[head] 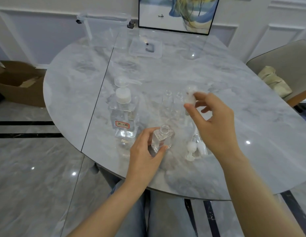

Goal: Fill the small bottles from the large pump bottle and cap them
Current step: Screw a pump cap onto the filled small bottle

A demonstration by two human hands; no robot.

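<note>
Left hand (145, 151) grips a small square clear bottle (161, 139), thumb on the near side and fingers round the far side; bottle is tilted, neck open, uncapped, held just above the marble worktop (234, 79). Liquid level inside cannot be told.

Right hand (212, 120) is raised beyond and to the right of the left hand, fingers curled, pinching a white pump cap (189, 97) between thumb and forefinger, with its tube hanging below.

Large pump bottle (124, 115), clear with a red-bordered label, stands upright just beyond the left hand, to its left. Two more small open bottles (172, 100) stand upright between the hands, farther out, just left of the held cap. Loose pump caps (191, 149) lie on the worktop directly beneath the right hand.

Far beyond both hands: clear plastic container (104, 29) and its lid (145, 48).
</note>
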